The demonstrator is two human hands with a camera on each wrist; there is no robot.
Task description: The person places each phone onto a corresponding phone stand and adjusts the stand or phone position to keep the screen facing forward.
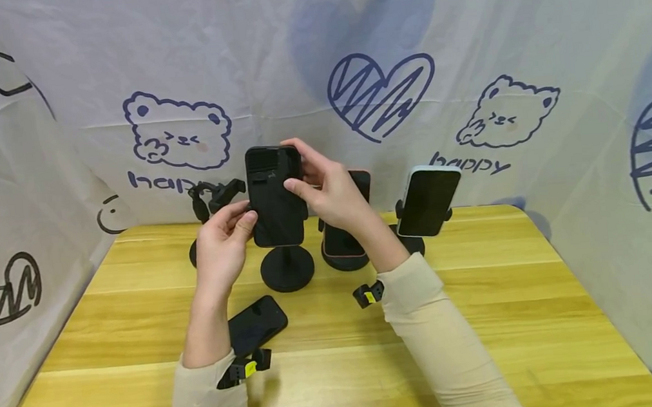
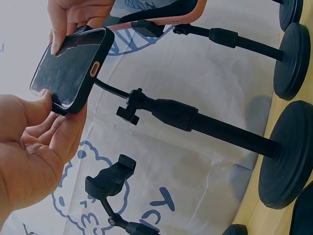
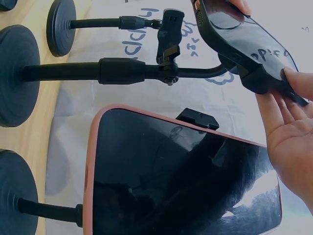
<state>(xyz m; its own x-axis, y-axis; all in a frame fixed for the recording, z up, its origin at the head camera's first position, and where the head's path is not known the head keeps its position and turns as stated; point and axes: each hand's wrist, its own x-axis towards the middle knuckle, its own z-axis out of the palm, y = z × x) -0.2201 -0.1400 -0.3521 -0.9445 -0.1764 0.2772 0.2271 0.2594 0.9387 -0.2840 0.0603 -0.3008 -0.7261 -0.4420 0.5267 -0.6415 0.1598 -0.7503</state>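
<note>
A black phone (image 1: 277, 211) stands upright on a black phone stand (image 1: 288, 269), its dark screen facing me. My left hand (image 1: 221, 245) grips the phone's left edge, thumb on the front and fingers behind, as the left wrist view also shows. Near the top of the right edge, my right hand (image 1: 333, 193) pinches the same phone, its thumb on the screen side and fingers at the back. In the right wrist view, the clamp behind the phone (image 3: 234, 34) is partly hidden by the phone and fingers.
Right of it, a pink-cased phone (image 3: 186, 176) and a pale-cased phone (image 1: 429, 201) sit in stands. An unoccupied stand clamp (image 2: 110, 178) is at the left. Another black phone (image 1: 258, 324) lies on the wooden table (image 1: 329, 378), beside my left forearm. A printed cloth (image 1: 266, 53) hangs behind.
</note>
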